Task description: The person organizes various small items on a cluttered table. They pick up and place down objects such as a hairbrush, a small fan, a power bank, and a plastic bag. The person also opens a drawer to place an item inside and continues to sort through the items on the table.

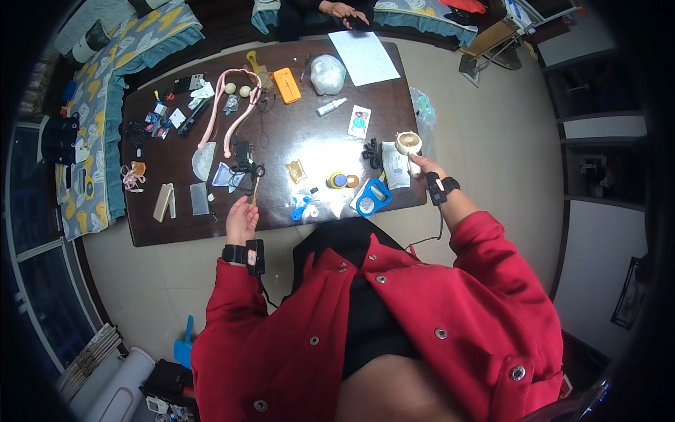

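Observation:
My right hand (pixel 428 165) is at the table's right edge, its fingers around the handle of a cream handheld fan (pixel 408 142). The fan overlaps a white packet (pixel 395 164), which bears writing. Near the front edge, my left hand (pixel 242 220) has its fingertips at the lower end of a thin tan stick (pixel 256 191) and seems to pinch it. Just beyond lie a tangled black cable with an adapter (pixel 243 152) and a pale blue sachet (pixel 228 177). Between my hands are a small gold packet (pixel 296 171), a blue-lidded jar (pixel 337 180) and a blue-framed tool (pixel 374 197).
The dark wooden table (pixel 316 126) also bears a pink U-shaped tube (pixel 212 118), an orange case (pixel 287 85), a crumpled plastic ball (pixel 327 75) and a paper sheet (pixel 364 57). Another person's hands (pixel 343 11) hold a dark phone opposite. A plastic bag (pixel 423 113) hangs at the right edge.

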`<state>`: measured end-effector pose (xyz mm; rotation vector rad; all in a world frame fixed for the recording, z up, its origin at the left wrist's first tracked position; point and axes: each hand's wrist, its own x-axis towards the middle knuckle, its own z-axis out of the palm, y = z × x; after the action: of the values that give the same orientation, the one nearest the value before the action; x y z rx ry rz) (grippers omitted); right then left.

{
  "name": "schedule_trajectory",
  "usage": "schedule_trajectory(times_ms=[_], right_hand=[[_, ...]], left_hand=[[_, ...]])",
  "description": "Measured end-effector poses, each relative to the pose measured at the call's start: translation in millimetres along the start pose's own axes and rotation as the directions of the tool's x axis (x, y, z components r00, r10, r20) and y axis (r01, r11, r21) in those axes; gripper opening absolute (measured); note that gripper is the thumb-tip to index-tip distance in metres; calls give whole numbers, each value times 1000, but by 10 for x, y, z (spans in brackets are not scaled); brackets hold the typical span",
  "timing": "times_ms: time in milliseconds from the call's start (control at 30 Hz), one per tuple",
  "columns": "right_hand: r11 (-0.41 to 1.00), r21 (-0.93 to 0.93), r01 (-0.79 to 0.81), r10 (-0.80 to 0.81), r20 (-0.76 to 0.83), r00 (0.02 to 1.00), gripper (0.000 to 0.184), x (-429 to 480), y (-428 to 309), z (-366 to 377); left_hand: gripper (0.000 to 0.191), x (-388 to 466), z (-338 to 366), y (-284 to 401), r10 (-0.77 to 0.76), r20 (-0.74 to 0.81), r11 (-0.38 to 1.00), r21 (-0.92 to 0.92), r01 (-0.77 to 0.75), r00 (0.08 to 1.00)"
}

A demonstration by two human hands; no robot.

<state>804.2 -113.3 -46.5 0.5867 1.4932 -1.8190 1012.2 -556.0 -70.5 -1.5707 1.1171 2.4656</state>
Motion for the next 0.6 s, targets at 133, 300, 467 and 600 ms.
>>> schedule_trajectory(times_ms=[133,300,467,600], right_hand=[[976,-206,76,-92,-70,993,19,571,219,-371],[943,-316,101,-125,-55,991,16,1587,286,-802],[931,-348,109,-137,-57,989,22,2244,275,-872],[908,-403,111,-171,-117,978,26,2586,256,-809]], left_hand=[[23,187,121,-255,-57,45,990,131,50,997],[24,521,163,-717,-18,11,912,410,12,1000],[27,880,150,-1239,256,150,558,784,-272,955],[30,967,452,-1501,304,328,228,887,-402,895]])
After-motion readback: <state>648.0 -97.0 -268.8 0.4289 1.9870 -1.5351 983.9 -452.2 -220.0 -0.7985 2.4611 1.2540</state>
